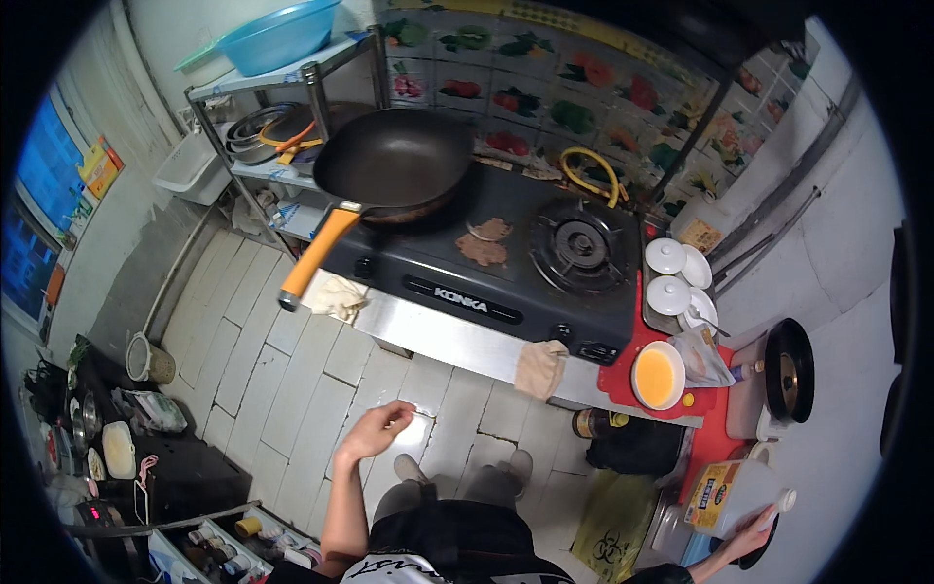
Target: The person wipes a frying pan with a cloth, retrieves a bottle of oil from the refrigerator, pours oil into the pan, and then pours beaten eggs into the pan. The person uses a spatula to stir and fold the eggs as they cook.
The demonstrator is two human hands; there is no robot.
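Observation:
My left hand [376, 431] hangs over the floor in front of the stove, loosely curled, with no object seen in it. At the far right, my right hand [755, 529] grips a large translucent plastic jug [740, 489] near its handle and white cap. The jug bears a yellow label and leans to one side. A white bowl of beaten egg [654, 374] stands on the red mat beside the stove. A black wok [398, 157] with an orange handle sits over the left burner of the black gas stove [452, 274].
Two cloths [541, 369] [339, 299] hang on the counter's front edge. Lidded white jars [667, 274] stand in a tray right of the open burner [581, 244]. A dark bottle [592, 423] and a yellow bag [611, 518] are below. The wok's handle [317, 255] juts past the counter.

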